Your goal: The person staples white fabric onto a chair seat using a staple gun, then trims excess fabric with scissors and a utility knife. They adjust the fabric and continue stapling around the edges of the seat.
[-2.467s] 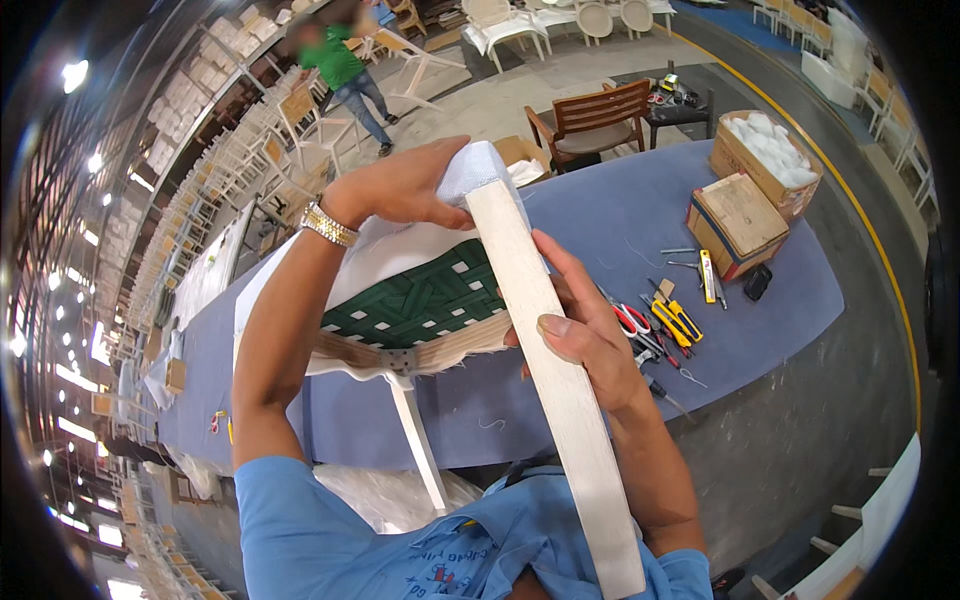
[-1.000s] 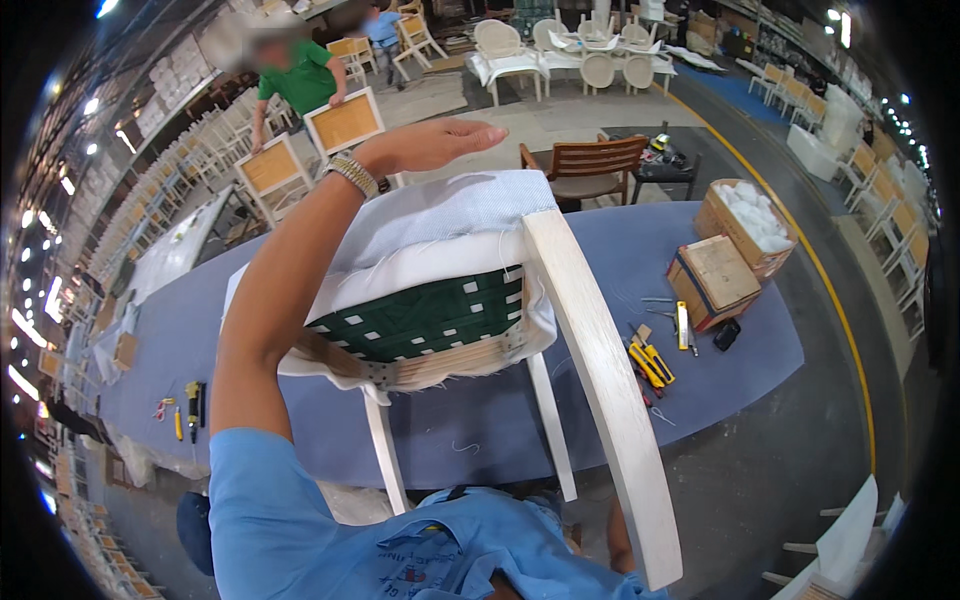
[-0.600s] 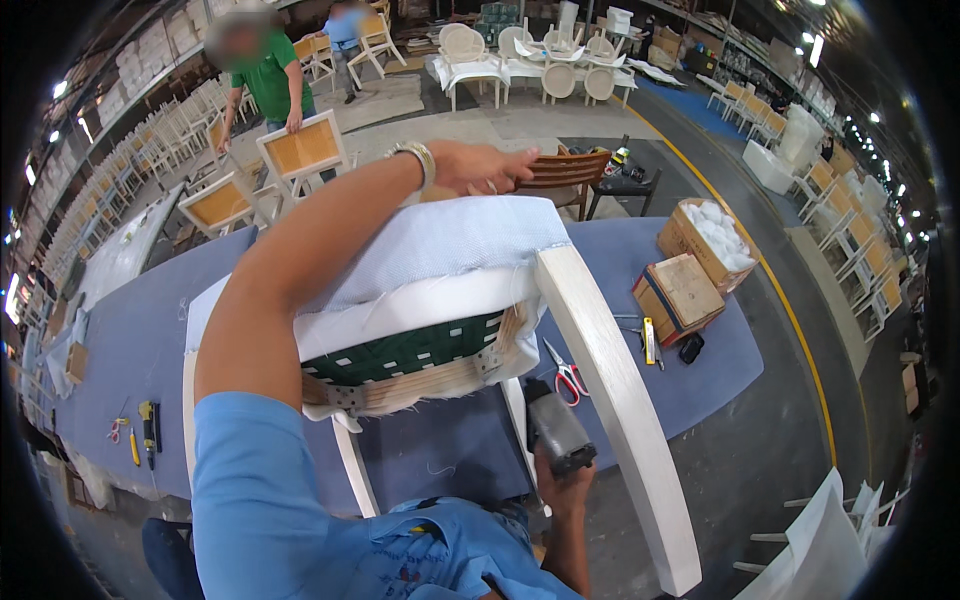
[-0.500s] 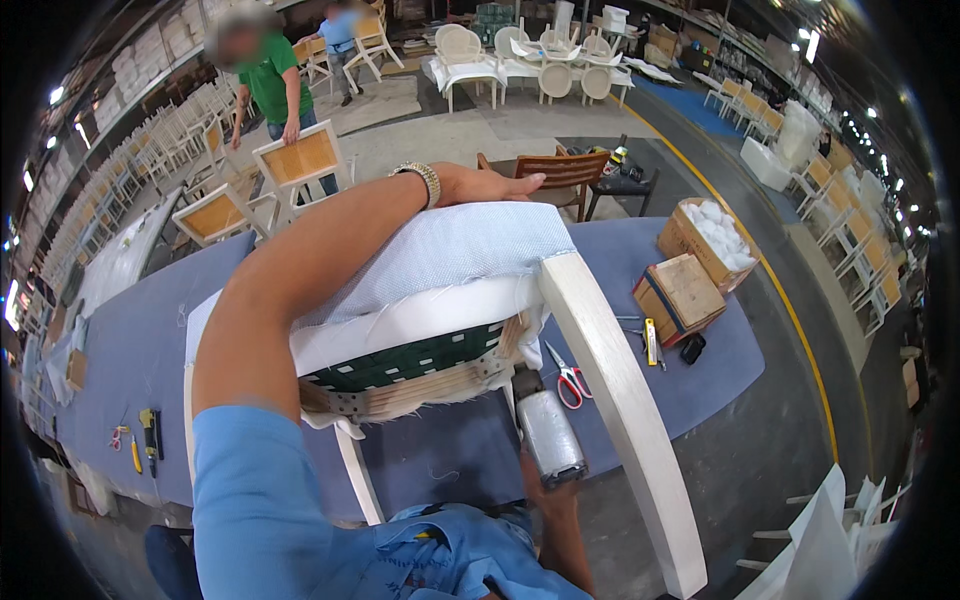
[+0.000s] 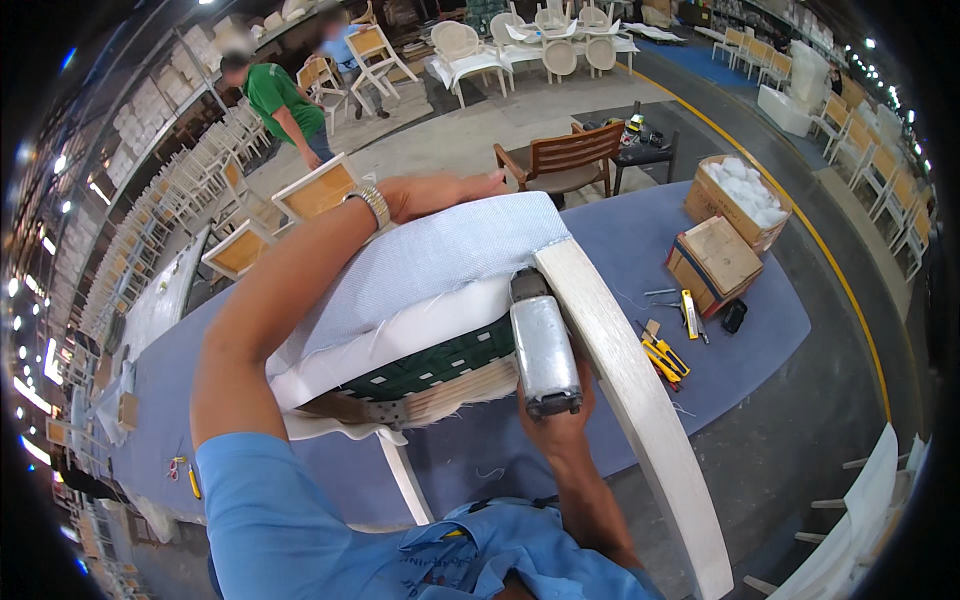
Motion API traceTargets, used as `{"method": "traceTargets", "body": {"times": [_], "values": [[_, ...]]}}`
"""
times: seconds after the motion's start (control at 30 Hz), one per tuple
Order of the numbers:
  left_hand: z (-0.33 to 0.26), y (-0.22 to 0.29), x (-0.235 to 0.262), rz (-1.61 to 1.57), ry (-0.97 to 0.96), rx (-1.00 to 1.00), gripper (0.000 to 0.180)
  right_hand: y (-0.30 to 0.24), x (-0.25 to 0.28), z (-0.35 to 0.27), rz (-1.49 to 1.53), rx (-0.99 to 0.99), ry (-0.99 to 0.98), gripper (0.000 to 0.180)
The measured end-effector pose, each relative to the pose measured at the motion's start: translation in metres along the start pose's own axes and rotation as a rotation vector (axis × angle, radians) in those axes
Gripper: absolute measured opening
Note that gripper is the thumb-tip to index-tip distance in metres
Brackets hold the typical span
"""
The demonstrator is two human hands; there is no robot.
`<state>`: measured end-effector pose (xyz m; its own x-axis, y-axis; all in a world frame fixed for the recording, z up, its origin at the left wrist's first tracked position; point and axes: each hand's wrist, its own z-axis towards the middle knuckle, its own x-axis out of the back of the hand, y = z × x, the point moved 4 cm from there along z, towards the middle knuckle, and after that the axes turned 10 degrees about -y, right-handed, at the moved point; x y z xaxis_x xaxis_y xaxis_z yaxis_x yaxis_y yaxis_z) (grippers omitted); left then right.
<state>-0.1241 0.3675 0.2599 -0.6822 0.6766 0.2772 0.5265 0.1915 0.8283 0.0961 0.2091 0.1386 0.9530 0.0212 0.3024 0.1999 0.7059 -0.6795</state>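
A chair (image 5: 640,400) with whitish wooden legs lies tipped over before me, its underside toward me. Light grey-blue fabric (image 5: 455,240) covers its seat over white padding (image 5: 410,325), and dark green webbing (image 5: 430,362) crosses the underside. My left arm reaches over the seat; my left hand (image 5: 435,195) lies along its far upper edge, thumb stretched out, the other fingers partly hidden. In my right hand (image 5: 560,420) is a silver staple gun (image 5: 547,345) with black ends, its head at the seat's right corner, beside the leg. I cannot tell whether it touches.
The chair rests on a blue-covered table (image 5: 620,240). To the right are yellow-handled tools (image 5: 665,360), a yellow cutter (image 5: 690,313) and cardboard boxes (image 5: 715,265), one with white stuffing (image 5: 745,190). Beyond stand a brown armchair (image 5: 570,155) and a person in green (image 5: 280,100).
My right hand has raised the staple gun from below the seat to its right corner. The view has shifted, and my left hand stays on the seat. The person in green has bent over.
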Motion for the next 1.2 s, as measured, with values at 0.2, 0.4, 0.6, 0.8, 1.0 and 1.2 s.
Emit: {"method": "traceTargets", "body": {"times": [0.2, 0.4, 0.6, 0.8, 1.0, 1.2], "values": [[-0.032, 0.037, -0.022, 0.333, 0.122, 0.149, 0.079, 0.011, -0.013, -0.005, 0.131, -0.002, 0.035, 0.056], [-0.031, 0.031, -0.035, 0.781, 0.161, -0.212, 0.073, 0.008, -0.005, 0.000, 0.116, -0.031, -0.060, 0.058], [-0.046, 0.051, -0.065, 0.978, 0.219, -0.087, 0.068, 0.023, -0.003, -0.009, -0.028, 0.088, -0.058, 0.054], [-0.055, 0.055, -0.096, 1.236, 0.384, -0.104, 0.070, 0.020, -0.001, -0.010, 0.012, -0.010, -0.148, 0.062], [-0.053, 0.050, -0.095, 1.251, 0.402, -0.129, 0.072, 0.008, 0.008, -0.002, 0.112, -0.054, -0.107, 0.065], [-0.052, 0.049, -0.098, 1.298, 0.434, -0.123, 0.078, 0.001, 0.012, 0.001, 0.138, -0.071, -0.096, 0.067]]}}
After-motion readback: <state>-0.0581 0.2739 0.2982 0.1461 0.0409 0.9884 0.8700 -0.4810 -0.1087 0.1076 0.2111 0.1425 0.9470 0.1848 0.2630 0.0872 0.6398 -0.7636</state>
